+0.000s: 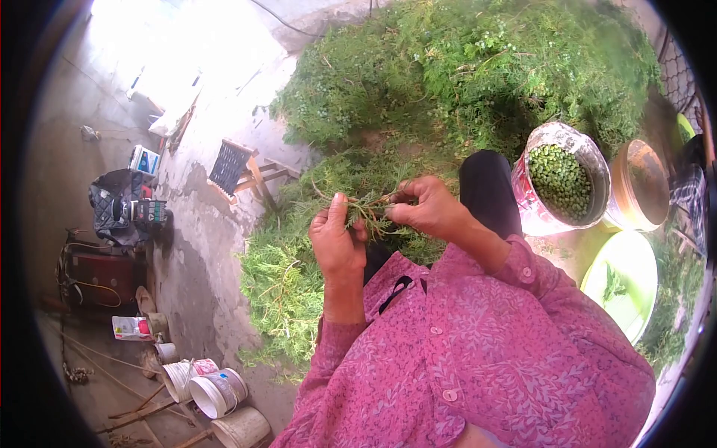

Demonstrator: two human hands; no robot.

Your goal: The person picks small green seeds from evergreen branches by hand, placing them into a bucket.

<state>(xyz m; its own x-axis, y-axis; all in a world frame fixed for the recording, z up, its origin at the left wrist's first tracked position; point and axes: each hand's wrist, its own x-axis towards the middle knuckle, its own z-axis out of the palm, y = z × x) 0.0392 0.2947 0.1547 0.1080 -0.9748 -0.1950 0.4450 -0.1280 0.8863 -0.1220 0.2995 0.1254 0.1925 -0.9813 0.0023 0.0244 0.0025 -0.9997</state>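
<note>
A small green sprig [367,211] with thin, scaly leaves is held between my two hands, above my lap. My left hand [337,237] is closed on its left part, thumb pointing up. My right hand [427,205] pinches the sprig's right end between thumb and fingers. Beyond my hands lies a big heap of leafy green branches [373,82], and more cut branches [284,287] lie to the left of my lap. To the right of my knee stands a bucket [524,196] with many small green cones [559,179] in it.
Right of the bucket are another round bucket [648,183] and a light green basin [642,287] with a sprig inside. A small stool [237,168] stands on the left. Farther left are a dark red box [104,278] and several pale buckets [216,394].
</note>
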